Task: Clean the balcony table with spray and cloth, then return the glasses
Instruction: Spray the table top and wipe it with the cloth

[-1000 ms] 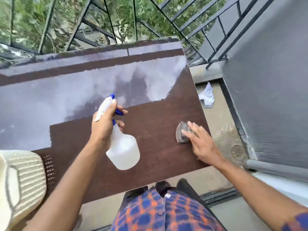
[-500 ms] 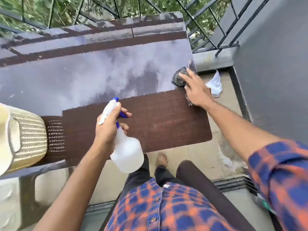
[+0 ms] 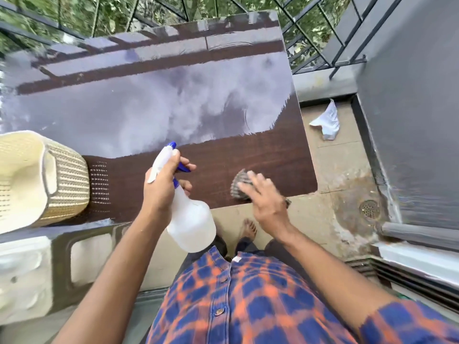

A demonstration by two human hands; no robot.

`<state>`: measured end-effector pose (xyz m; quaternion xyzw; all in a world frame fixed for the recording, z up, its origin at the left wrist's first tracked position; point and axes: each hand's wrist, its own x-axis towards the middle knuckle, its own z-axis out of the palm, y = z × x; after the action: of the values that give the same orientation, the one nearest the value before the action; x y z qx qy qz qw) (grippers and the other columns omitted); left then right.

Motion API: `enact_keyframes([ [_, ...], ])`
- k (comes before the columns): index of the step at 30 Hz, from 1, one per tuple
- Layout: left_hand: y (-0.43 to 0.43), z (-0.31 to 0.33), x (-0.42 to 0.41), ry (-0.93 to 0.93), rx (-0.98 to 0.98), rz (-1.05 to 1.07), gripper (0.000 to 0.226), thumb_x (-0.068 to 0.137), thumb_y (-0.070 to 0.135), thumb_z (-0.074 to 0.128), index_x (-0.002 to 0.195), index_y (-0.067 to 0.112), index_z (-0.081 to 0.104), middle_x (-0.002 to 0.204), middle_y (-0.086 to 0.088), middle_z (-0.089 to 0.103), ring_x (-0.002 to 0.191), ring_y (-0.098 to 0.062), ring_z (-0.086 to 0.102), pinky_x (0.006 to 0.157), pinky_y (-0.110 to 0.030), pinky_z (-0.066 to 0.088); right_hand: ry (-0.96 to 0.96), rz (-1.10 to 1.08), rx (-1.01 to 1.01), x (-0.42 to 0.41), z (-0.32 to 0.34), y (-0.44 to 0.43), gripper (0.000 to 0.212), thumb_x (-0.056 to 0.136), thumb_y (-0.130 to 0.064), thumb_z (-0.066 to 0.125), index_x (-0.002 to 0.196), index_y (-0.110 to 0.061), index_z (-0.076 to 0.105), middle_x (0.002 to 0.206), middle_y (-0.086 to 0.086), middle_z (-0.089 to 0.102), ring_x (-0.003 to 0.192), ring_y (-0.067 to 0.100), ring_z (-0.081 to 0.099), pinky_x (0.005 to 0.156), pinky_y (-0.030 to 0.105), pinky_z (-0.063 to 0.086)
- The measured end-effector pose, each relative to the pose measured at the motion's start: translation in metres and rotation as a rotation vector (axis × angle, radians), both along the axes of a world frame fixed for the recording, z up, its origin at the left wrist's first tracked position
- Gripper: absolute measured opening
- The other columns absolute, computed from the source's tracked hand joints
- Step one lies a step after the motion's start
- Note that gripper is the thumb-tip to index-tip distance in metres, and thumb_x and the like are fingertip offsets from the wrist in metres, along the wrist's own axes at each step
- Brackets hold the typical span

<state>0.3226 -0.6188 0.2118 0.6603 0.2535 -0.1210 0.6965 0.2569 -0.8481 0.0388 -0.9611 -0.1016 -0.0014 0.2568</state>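
Pressing cloth (image 3: 239,185) flat, right hand (image 3: 267,202); left hand (image 3: 161,192) grips spray bottle (image 3: 191,227).

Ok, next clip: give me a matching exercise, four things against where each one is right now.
Things:
1. spray bottle
2. cloth
3. basket
4. crumpled paper

Places:
A. on the floor beside the wall
B. under the right hand, on the table
C. at the table's left end
D. gripped in the left hand

Pairs: 1-D, 2-B, 3-C, 4-A
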Motion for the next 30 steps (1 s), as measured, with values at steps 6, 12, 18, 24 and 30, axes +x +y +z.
enact_keyframes([
  [6, 0.033, -0.003, -0.022, 0.025, 0.022, 0.073, 0.029, 0.101, 0.04, 0.056, 0.086, 0.018, 0.066, 0.091, -0.008, 0.072, 0.046, -0.02, 0.049, 0.051, -0.028, 0.04, 0.054, 0.378, 0.198, 0.019, 0.024, 0.078, 0.064, 0.075, 0.006, 0.04, 0.127, -0.018, 0.069, 0.145, 0.014, 0.055, 0.128, 0.032, 0.057, 0.109, 0.039, 0.045],
  [12, 0.069, -0.006, -0.037, 0.034, 0.04, 0.143, 0.028, 0.099, 0.04, 0.058, 0.086, 0.016, 0.066, 0.089, -0.008, 0.073, 0.044, -0.019, 0.049, 0.049, -0.027, 0.04, -0.038, -0.272, 0.16, 0.068, 0.034, 0.019, 0.056, 0.086, 0.002, 0.044, 0.131, -0.021, 0.066, 0.148, 0.01, 0.053, 0.131, 0.027, 0.055, 0.11, 0.036, 0.045],
  [18, 0.1, -0.008, -0.051, -0.008, 0.107, 0.165, 0.028, 0.093, 0.043, 0.06, 0.08, 0.018, 0.066, 0.087, -0.009, 0.071, 0.041, -0.02, 0.049, 0.047, -0.028, 0.041, -0.006, -0.258, -0.01, 0.079, 0.014, 0.079, 0.058, 0.087, 0.006, 0.05, 0.136, -0.022, 0.059, 0.153, 0.015, 0.045, 0.137, 0.038, 0.046, 0.111, 0.048, 0.041],
  [24, 0.132, -0.015, -0.067, -0.022, 0.093, 0.165, 0.025, 0.096, 0.037, 0.06, 0.075, 0.028, 0.07, 0.081, -0.005, 0.07, 0.044, -0.021, 0.046, 0.047, -0.029, 0.042, 0.064, 0.416, 0.09, -0.009, 0.012, 0.191, 0.062, 0.078, 0.01, 0.039, 0.128, -0.013, 0.067, 0.146, 0.02, 0.052, 0.131, 0.043, 0.051, 0.11, 0.054, 0.041],
  [30, 0.156, -0.02, -0.072, -0.008, 0.097, 0.147, 0.027, 0.102, 0.03, 0.058, 0.082, 0.014, 0.066, 0.086, -0.01, 0.07, 0.042, -0.019, 0.048, 0.048, -0.028, 0.043, 0.057, 0.13, 0.275, 0.011, 0.038, 0.166, 0.066, 0.077, 0.019, 0.044, 0.13, -0.013, 0.067, 0.146, 0.016, 0.053, 0.136, 0.028, 0.05, 0.115, 0.038, 0.04],
])
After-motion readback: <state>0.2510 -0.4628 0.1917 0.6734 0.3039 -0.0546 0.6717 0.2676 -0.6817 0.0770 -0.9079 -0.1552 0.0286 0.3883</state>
